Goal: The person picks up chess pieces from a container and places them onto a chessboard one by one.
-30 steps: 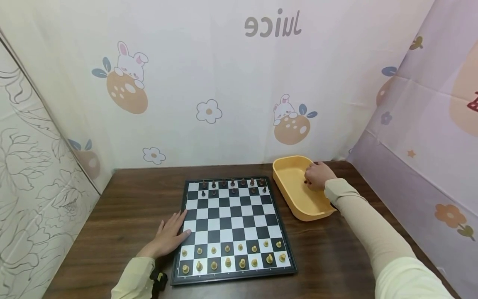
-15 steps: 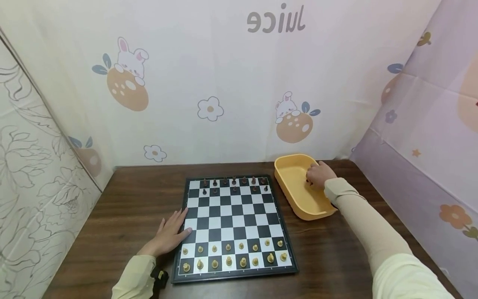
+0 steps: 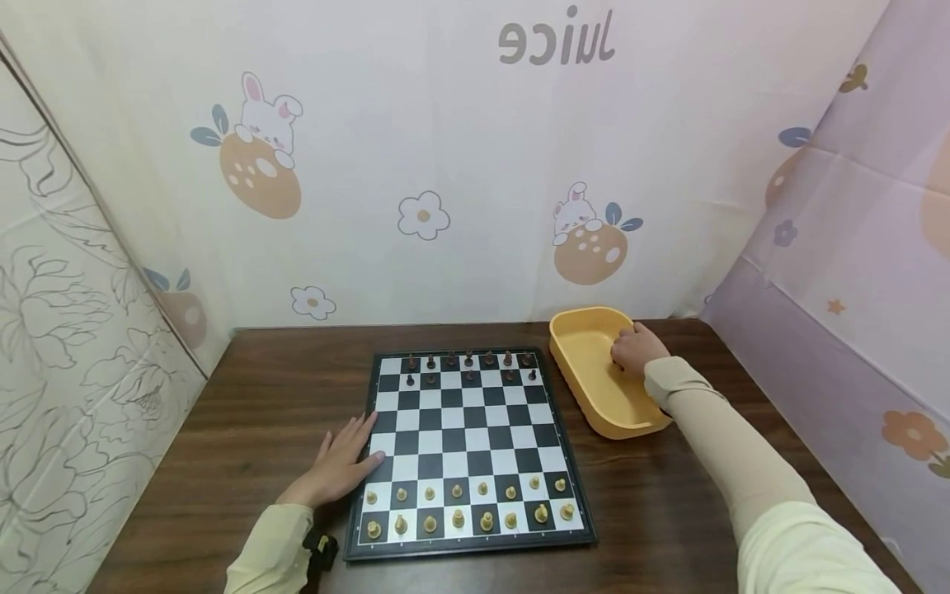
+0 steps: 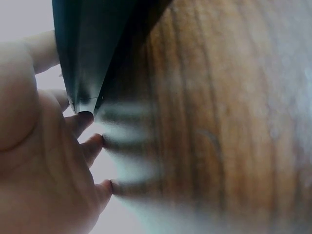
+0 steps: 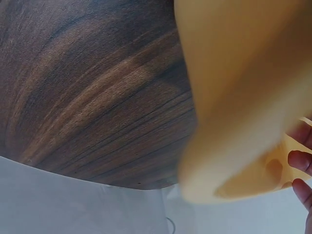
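A black-and-white chessboard (image 3: 460, 429) lies on the table. Two full rows of pale chess pieces (image 3: 486, 520) stand at its near end. Dark chess pieces (image 3: 469, 375) stand in two rows at the far end, with gaps in the front one. My left hand (image 3: 336, 464) rests at the board's left edge, fingers spread, thumb over the rim. Inside the yellow tray (image 3: 586, 388), near its right wall, my right hand (image 3: 637, 350) reaches down with bent fingers. In the right wrist view only fingertips (image 5: 300, 161) show, and I cannot tell whether they hold a piece.
The tray stands right of the board, close to the table's back edge. Brown wooden tabletop (image 3: 260, 388) surrounds both. A printed curtain (image 3: 475, 247) hangs right behind the table, and another cloth (image 3: 839, 346) closes off the right side.
My right hand stays in the tray, shifting only slightly; the dark tip seen at its fingers earlier is hidden now. My left hand keeps its place on the board. The head view shifts a little.
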Action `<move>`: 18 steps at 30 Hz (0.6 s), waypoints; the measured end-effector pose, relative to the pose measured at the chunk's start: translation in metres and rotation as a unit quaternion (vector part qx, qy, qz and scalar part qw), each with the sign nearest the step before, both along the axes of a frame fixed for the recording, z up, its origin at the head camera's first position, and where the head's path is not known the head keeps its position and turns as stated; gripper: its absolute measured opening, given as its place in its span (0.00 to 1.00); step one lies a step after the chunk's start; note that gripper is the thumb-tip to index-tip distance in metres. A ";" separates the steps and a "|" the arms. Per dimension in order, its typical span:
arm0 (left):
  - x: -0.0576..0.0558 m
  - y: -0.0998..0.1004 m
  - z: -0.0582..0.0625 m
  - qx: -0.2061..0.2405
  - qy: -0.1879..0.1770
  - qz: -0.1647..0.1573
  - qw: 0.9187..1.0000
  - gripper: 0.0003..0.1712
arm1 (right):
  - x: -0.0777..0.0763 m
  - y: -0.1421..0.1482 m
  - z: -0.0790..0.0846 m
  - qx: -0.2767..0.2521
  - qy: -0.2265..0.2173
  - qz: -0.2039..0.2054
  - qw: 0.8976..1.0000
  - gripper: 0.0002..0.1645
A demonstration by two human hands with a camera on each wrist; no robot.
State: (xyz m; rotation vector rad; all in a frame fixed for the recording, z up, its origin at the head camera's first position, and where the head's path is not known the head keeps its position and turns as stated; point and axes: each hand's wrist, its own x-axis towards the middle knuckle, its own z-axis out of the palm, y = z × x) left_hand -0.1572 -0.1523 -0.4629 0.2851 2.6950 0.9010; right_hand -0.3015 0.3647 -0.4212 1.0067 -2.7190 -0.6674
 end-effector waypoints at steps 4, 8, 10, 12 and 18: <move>0.000 0.000 0.000 0.002 0.002 0.000 1.000 0.42 | -0.004 0.004 -0.006 0.004 -0.007 -0.004 1.000 0.25; 0.000 0.000 0.000 0.003 -0.004 0.001 1.000 0.42 | -0.009 0.010 -0.012 -0.006 -0.012 -0.008 1.000 0.23; 0.000 0.000 0.001 0.003 -0.005 0.002 1.000 0.41 | -0.010 0.012 -0.013 -0.015 -0.008 -0.005 1.000 0.23; -0.001 0.000 0.000 0.004 -0.006 0.003 1.000 0.41 | -0.011 0.012 -0.013 -0.027 -0.001 -0.001 1.000 0.24; -0.001 0.001 -0.002 -0.003 -0.005 0.007 1.000 0.42 | -0.010 0.011 -0.005 -0.036 -0.009 -0.010 0.999 0.29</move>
